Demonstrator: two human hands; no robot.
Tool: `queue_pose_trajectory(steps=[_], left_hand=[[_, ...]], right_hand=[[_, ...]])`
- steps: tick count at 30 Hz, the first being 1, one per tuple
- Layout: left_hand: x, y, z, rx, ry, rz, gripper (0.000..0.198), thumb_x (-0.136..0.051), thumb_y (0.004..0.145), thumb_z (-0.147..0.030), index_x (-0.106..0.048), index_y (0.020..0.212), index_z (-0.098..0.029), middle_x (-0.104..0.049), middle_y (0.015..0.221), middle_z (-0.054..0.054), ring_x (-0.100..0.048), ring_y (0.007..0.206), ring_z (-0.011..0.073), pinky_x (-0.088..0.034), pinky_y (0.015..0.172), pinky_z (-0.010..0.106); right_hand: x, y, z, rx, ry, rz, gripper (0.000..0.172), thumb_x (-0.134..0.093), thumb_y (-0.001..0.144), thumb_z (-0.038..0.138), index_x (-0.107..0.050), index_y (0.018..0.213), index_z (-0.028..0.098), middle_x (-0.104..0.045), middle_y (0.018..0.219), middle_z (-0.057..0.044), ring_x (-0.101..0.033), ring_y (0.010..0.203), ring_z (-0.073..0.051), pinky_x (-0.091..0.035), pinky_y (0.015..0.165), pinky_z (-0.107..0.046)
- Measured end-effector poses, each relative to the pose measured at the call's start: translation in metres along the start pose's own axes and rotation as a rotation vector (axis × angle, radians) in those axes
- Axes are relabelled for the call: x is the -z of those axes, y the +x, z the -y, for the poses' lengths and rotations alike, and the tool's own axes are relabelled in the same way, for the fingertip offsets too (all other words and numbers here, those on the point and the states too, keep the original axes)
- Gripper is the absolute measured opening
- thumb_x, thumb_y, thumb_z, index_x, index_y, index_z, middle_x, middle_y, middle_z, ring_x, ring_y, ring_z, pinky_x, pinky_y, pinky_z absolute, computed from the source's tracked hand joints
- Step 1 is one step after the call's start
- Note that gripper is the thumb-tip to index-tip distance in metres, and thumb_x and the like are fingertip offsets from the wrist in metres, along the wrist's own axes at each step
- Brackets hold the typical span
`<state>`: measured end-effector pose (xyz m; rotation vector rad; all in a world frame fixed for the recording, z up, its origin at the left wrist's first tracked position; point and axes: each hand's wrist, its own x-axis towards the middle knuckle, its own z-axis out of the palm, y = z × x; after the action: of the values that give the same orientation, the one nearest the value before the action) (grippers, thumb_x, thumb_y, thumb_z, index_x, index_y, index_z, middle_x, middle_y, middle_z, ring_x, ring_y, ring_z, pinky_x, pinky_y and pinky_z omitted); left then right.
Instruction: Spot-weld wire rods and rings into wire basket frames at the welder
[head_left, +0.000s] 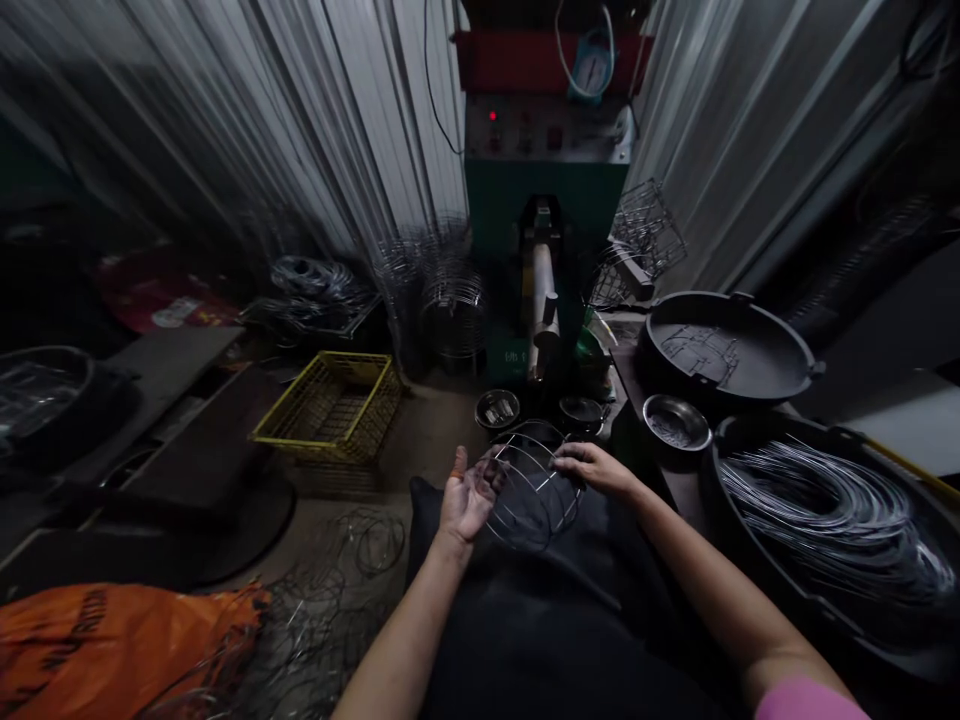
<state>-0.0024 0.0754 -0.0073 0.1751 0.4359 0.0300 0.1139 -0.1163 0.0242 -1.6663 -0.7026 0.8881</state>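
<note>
A round, basket-like wire frame [546,484] is held over my dark-clothed lap. On its left side my left hand [469,498] has its palm turned up, thumb raised and fingers curled at the wires. From the right, my right hand [596,468] pinches the frame near its rim. Just beyond the frame is a green machine [495,215] with a pale metal arm [543,285] pointing towards me. Beneath that arm stand a small bowl of metal pieces [497,409] and a second small round dish [582,413].
To the right are a tub of bundled wire rods [825,500], a wide black pan [750,345] and a steel bowl [677,421]. On the left are a yellow wire basket [330,400], scattered wire rings [371,540] and an orange sack [112,650]. Corrugated walls rise behind.
</note>
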Motion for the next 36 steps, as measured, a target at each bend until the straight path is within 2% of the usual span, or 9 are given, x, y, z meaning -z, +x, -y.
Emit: queue_pose_trajectory(steps=[4,9,17,20,23,26,29,33,36], left_hand=[[0.015,-0.010,-0.011,-0.028,0.010,0.025,0.044,-0.035,0.087,-0.038,-0.048,0.119,-0.011,-0.066,0.090,0.011,-0.063,0.081,0.0172,-0.049,0.059,0.022],[0.023,-0.024,-0.003,-0.123,0.251,0.079,0.045,-0.041,0.083,-0.044,-0.055,0.110,-0.011,-0.059,0.109,0.015,-0.057,0.098,0.0206,-0.047,0.078,0.030],[0.042,-0.034,0.037,-0.498,1.536,0.274,0.053,-0.075,0.053,-0.030,-0.061,0.104,-0.023,-0.063,0.101,0.008,-0.056,0.097,0.0254,-0.039,0.091,0.039],[0.048,-0.019,0.044,-0.643,1.605,0.249,0.023,-0.067,0.065,-0.031,-0.066,0.086,-0.021,-0.066,0.090,0.008,-0.059,0.089,0.0231,-0.043,0.084,0.036],[0.048,-0.006,0.050,-0.666,1.457,0.200,0.019,-0.062,0.069,-0.031,-0.066,0.083,-0.019,-0.066,0.090,0.008,-0.060,0.089,0.0222,-0.045,0.081,0.032],[0.040,0.000,0.052,-0.618,1.276,0.079,0.029,-0.065,0.067,-0.032,-0.063,0.092,-0.018,-0.065,0.094,0.007,-0.059,0.090,0.0201,-0.045,0.081,0.030],[0.029,0.005,0.051,-0.536,1.041,-0.050,0.037,-0.069,0.063,-0.034,-0.060,0.095,-0.018,-0.065,0.085,0.004,-0.060,0.072,0.0140,-0.048,0.067,0.024],[0.019,0.017,0.046,-0.500,0.744,-0.187,0.037,-0.075,0.053,-0.036,-0.059,0.080,-0.017,-0.063,0.065,-0.002,-0.057,0.053,0.0096,-0.047,0.053,0.020],[0.012,0.027,0.046,-0.500,0.611,-0.231,0.040,-0.079,0.044,-0.035,-0.059,0.073,-0.016,-0.062,0.062,-0.004,-0.058,0.054,0.0101,-0.048,0.054,0.021]], right_hand=[[-0.016,0.015,0.010,0.078,-0.055,0.034,0.042,-0.058,0.073,0.054,-0.059,0.079,0.012,-0.046,0.062,0.001,-0.037,0.052,-0.011,-0.028,0.044,-0.020],[-0.023,0.028,0.026,0.123,-0.087,0.028,0.041,-0.056,0.074,0.053,-0.059,0.079,0.012,-0.044,0.059,0.002,-0.035,0.049,-0.010,-0.027,0.043,-0.020],[-0.032,0.058,0.041,0.147,-0.153,-0.104,0.015,-0.054,0.077,0.024,-0.060,0.072,0.011,-0.051,0.062,0.001,-0.043,0.056,-0.012,-0.032,0.049,-0.020],[-0.033,0.067,0.040,0.109,-0.132,-0.119,0.014,-0.055,0.078,0.021,-0.063,0.074,0.011,-0.053,0.061,0.001,-0.046,0.056,-0.012,-0.034,0.049,-0.020],[-0.025,0.067,0.039,0.129,-0.096,-0.084,0.017,-0.054,0.082,0.024,-0.065,0.087,0.012,-0.059,0.069,-0.001,-0.052,0.063,-0.015,-0.039,0.053,-0.021],[0.001,0.052,0.030,0.225,-0.160,-0.150,0.021,-0.055,0.082,0.024,-0.063,0.099,0.014,-0.061,0.090,-0.003,-0.055,0.083,-0.018,-0.043,0.070,-0.024],[0.051,0.024,0.004,0.230,-0.294,-0.429,0.017,-0.058,0.079,0.018,-0.063,0.095,0.016,-0.061,0.095,-0.003,-0.054,0.091,-0.019,-0.041,0.081,-0.028],[0.135,-0.029,-0.045,-0.104,-0.558,-0.898,0.011,-0.058,0.075,0.012,-0.062,0.084,0.016,-0.062,0.087,-0.002,-0.056,0.085,-0.018,-0.043,0.078,-0.026],[0.179,-0.054,-0.078,-0.292,-0.625,-1.006,0.012,-0.054,0.077,0.009,-0.062,0.085,0.013,-0.061,0.090,-0.006,-0.056,0.087,-0.019,-0.042,0.078,-0.026]])
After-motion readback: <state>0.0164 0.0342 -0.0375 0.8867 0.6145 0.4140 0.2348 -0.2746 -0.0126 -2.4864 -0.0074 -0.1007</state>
